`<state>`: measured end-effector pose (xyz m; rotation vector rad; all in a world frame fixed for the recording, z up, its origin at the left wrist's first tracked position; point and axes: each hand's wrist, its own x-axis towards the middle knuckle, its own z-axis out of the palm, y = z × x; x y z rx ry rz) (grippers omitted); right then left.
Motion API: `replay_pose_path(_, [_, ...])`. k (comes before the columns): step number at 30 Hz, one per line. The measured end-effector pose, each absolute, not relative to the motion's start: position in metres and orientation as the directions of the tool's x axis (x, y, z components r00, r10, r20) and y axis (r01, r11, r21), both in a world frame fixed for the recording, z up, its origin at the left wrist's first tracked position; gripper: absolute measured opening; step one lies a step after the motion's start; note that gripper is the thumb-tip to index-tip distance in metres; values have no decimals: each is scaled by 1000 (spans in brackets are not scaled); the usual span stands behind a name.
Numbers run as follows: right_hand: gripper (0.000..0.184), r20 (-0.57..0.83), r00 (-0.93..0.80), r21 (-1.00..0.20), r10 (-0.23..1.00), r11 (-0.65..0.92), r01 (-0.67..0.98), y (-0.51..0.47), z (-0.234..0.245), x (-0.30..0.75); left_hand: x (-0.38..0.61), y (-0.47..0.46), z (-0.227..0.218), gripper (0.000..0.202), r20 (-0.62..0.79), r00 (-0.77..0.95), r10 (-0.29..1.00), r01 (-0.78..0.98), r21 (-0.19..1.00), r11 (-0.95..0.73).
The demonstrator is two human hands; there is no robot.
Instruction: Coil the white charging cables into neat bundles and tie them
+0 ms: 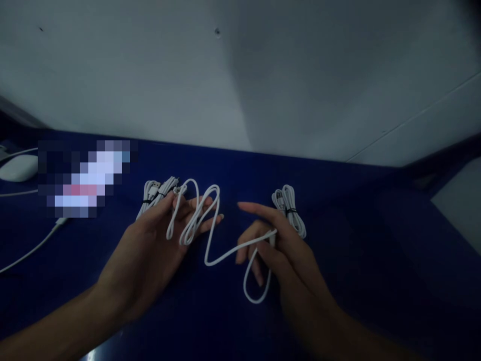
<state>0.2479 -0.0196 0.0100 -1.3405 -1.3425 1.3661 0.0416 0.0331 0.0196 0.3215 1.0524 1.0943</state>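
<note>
A white USB cable runs between my two hands, partly gathered in zigzag folds. My left hand is palm up, its thumb and index finger pinched on the cable's end while the folds lie across the other fingers. Its other end passes through my right hand, where thumb and fingers grip it and a small loop hangs below. That hand's index finger points out to the left. Behind my left hand lie tied bundles of white cable. Another tied white cable bundle lies just behind my right hand.
The work surface is dark blue and meets a pale wall at the back. On the left are a lit, blurred-out device with a white cord and a rounded white object.
</note>
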Motion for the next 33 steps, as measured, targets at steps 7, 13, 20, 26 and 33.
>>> replay_pose_path(7, [54,-94,-47,-987,994,-87,132,-18,4,247,37,32,16,24,-421,114,900,-530,740,414])
replay_pose_path(13, [53,-110,-153,-979,982,-81,189,-20,3,255,35,30,10,32,-407,269,873,-405,775,486])
replay_pose_path(20, [60,-71,-163,-984,984,-42,175,-18,7,253,36,29,5,30,-373,271,887,-384,804,455])
replay_pose_path(26, [67,-11,-166,-961,986,35,273,-15,4,256,42,24,7,22,-396,394,830,-340,776,531])
replay_pose_path(33, [45,-23,-110,-999,994,-27,-28,-4,4,259,45,24,8,29,-382,379,843,-346,786,512])
